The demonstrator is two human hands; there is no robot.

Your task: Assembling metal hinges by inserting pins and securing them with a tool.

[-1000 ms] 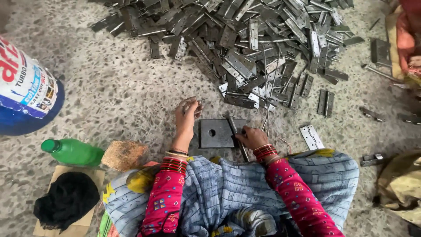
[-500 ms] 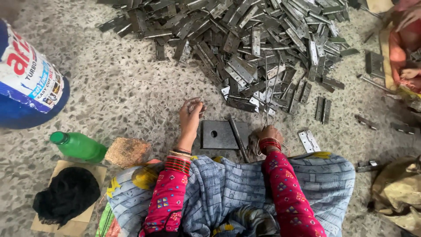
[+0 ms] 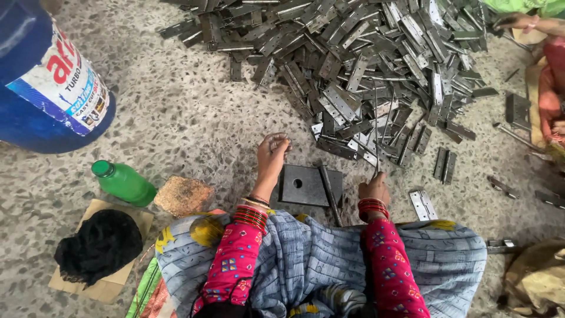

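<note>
Risk first: thin metal rods [image 3: 376, 126] in right hand [image 3: 373, 187] stand near upright, tips up among the hinge pile [image 3: 365, 65]. Judging from that, they could snag a hinge leaf and drag pieces off the heap, or slip through the grip since the hold sits low on the rods. Sharp stamped edges all round, so a scraped finger looks possible for either bare hand. Dark square steel block [image 3: 305, 184] w/ centre hole sits on speckled floor [image 3: 188, 118] betw. the two hands; a long flat bar [image 3: 331, 194] leans across its right edge and could slide off if knocked.

Pose: left hand [image 3: 272, 154] reaches fwd past block's upper left corner, wrist straight, fingers curled in loosely near the pile's edge. Can't tell if they pinch anything, too small. Right hand is just right of block, fist closed round the rods' lower end, knuckles up. Both forearms in pink patterned sleeves w/ red bangles, coming out over a blue-grey cloth on the lap.

Around: green bottle [image 3: 122, 181] and brown stone [image 3: 183, 195] at left, well apart from hands; blue drum [image 3: 41, 88] far left. Loose hinge [image 3: 424, 205] lies just right of right hand. Another person's hand [image 3: 515, 21] at top right, apart.
</note>
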